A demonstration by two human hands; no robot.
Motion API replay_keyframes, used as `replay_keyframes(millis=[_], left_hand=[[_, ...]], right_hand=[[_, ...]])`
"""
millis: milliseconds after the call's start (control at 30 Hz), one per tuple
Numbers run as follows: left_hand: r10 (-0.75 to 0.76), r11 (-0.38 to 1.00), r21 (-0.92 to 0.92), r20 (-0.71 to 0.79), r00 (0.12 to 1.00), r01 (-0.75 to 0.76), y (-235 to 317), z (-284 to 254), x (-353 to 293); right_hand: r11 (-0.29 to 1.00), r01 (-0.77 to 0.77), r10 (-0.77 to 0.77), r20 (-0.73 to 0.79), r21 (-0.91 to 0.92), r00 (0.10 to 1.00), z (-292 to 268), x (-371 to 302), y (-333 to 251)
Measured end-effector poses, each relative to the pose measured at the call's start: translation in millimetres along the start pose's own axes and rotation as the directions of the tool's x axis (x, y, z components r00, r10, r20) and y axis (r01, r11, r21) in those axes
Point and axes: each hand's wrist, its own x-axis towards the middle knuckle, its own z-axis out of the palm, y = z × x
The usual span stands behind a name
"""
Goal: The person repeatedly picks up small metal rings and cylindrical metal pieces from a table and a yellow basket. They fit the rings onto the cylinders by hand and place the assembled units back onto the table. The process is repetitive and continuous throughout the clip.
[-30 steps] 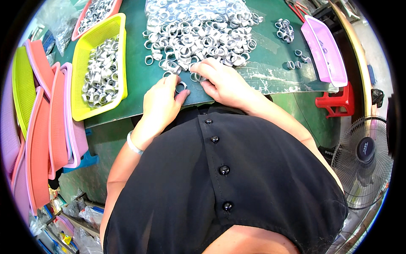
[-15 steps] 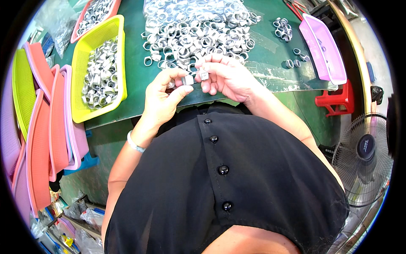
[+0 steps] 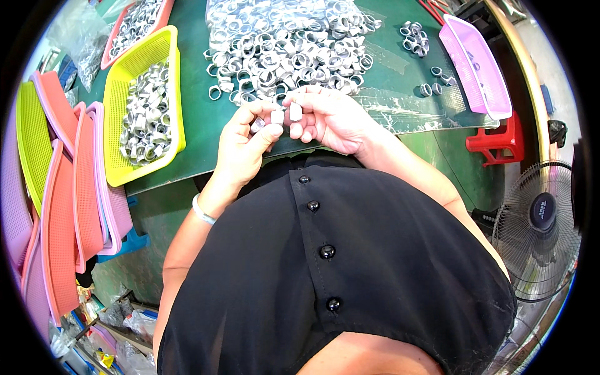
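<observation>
Thumbs and fingers bent, two bare hands meet near the center of the frame — the left hand (image 3: pixel 240 147) pinching a small gray ring (image 3: pixel 277 117) between thumb and forefinger, the right hand (image 3: pixel 337 119) gripping a second ring (image 3: pixel 295 112) just beside it. Another gray piece (image 3: pixel 257 124) sits among the left fingers, partly hidden. Whether the two pinched rings touch is too small to tell.

Directly above the hands, a heap of matching rings (image 3: pixel 269 75) spreads over a green table (image 3: pixel 203 134), a clear plastic bag (image 3: pixel 265 15) lying at its far side. At upper left, a yellow-green basket (image 3: pixel 178 119) holds more rings, with a salmon basket (image 3: pixel 164 15), also filled, behind it. At upper right — near a lilac basket (image 3: pixel 489 65) with a few pieces inside — stand a small cluster of rings (image 3: pixel 415 39) and a smaller group (image 3: pixel 431 89).

Nested colored baskets (image 3: pixel 59 231) crowd the left edge; a red stool (image 3: pixel 500 142) and a fan (image 3: pixel 540 212) occupy the right.
</observation>
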Motion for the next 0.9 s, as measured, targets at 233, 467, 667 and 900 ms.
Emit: replay_keyframes(millis=[233, 467, 667, 900], left_hand=[[-0.145, 0.862, -0.478, 0.085, 0.986, 0.168, 0, 0, 5], [-0.214, 0.780, -0.573, 0.134, 0.968, 0.252, 1, -2, 7], [-0.215, 0.760, -0.588, 0.171, 0.961, 0.275, 1, -5, 8], [-0.285, 0.755, -0.570, 0.159, 0.945, 0.324, 12, 5, 8]], right_hand=[[0.999, 0.038, -0.037, -0.042, 0.021, 0.998, -2, -3, 0], [0.997, 0.059, -0.053, -0.117, 0.049, 0.992, 1, -5, -2], [0.995, 0.074, -0.083, -0.131, -0.072, 0.988, 9, -7, -6], [0.967, 0.081, -0.112, -0.117, -0.241, 0.987, 15, -9, -8]])
